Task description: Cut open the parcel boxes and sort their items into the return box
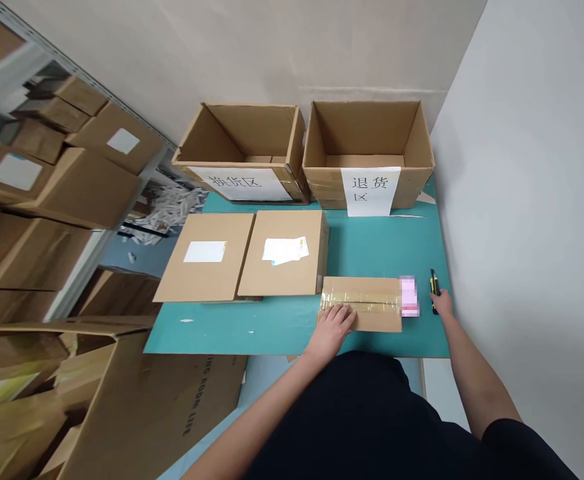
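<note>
A taped cardboard box lies near the front edge of the green tabletop, with clear tape along its top seam. My left hand rests flat on its left part, fingers stretched over the top. Beside the box's right end is a pink label or slip, its print blurred out. At the table's right side my right hand has its fingers closed around a black and yellow utility knife, which points away from me. Whether the blade is out cannot be made out.
Two closed cartons with white labels sit on the left. Behind stand two open-topped boxes with paper signs. A wall borders the right; shelves of cartons and a large box are left.
</note>
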Motion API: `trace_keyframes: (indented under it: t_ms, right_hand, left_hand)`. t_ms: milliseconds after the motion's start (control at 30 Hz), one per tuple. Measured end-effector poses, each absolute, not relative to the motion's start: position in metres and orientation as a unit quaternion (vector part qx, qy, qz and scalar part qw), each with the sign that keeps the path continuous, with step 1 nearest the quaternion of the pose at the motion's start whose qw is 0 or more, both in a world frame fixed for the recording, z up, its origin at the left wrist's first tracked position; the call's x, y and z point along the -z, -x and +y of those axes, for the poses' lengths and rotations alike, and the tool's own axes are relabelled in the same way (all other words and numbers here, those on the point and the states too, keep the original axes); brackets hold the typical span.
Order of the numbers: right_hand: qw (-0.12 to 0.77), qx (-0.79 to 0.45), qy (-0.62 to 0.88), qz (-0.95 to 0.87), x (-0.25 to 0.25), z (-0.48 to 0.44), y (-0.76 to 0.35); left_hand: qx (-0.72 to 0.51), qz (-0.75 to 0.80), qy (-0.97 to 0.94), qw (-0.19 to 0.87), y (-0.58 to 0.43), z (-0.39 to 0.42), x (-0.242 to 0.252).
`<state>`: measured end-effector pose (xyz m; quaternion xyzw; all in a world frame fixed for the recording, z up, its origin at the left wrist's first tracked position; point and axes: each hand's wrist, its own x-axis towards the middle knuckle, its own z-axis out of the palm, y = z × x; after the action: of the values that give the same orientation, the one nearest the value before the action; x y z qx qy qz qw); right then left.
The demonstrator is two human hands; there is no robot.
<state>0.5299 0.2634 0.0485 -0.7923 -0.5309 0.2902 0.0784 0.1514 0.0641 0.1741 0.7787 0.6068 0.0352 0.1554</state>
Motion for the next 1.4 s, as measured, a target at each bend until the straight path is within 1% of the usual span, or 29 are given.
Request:
trace_keyframes:
  t_ms: [167,300,333,500,600,767,1000,1100,1200,1400]
  right_hand:
    - [0.135,-0.347,0.758,-0.536,-0.087,0.249,-0.528]
    - [0.205,-0.402,0.680,-0.578,-0.139,0.235,-0.507]
    - [0.210,-0.404,0.662,-0.595,-0.154,0.232,-0.498]
    - [0.183,-0.350,0.577,-0.715,-0.223,0.219,-0.444]
    - [0.121,-0.352,0.498,-0.783,-0.242,0.213,-0.409]
    - [-0.018,-0.325,0.362,-0.873,-0.243,0.207,-0.363]
    - [-0.123,-0.258,0.223,-0.932,-0.236,0.219,-0.321]
    - [-0.143,-0.241,0.179,-0.943,-0.232,0.225,-0.309]
    - [-0.146,-0.237,0.140,-0.950,-0.229,0.228,-0.302]
    - [-0.155,-0.214,0.136,-0.955,-0.228,0.226,-0.300]
  left_hand:
    - [-0.037,0.603,-0.785,0.137,-0.153,0.064,-0.173]
    - [-0.045,0.606,-0.786,0.117,-0.155,0.065,-0.175]
    - [-0.046,0.607,-0.785,0.116,-0.155,0.066,-0.176]
    - [-0.045,0.602,-0.789,0.116,-0.157,0.068,-0.182]
    - [-0.053,0.598,-0.791,0.114,-0.157,0.066,-0.182]
    - [-0.048,0.596,-0.795,0.102,-0.158,0.059,-0.177]
    - [-0.062,0.607,-0.786,0.102,-0.164,0.058,-0.175]
    - [-0.066,0.607,-0.785,0.105,-0.164,0.058,-0.174]
    - [-0.066,0.605,-0.786,0.107,-0.164,0.058,-0.172]
    - [-0.072,0.609,-0.782,0.111,-0.164,0.058,-0.172]
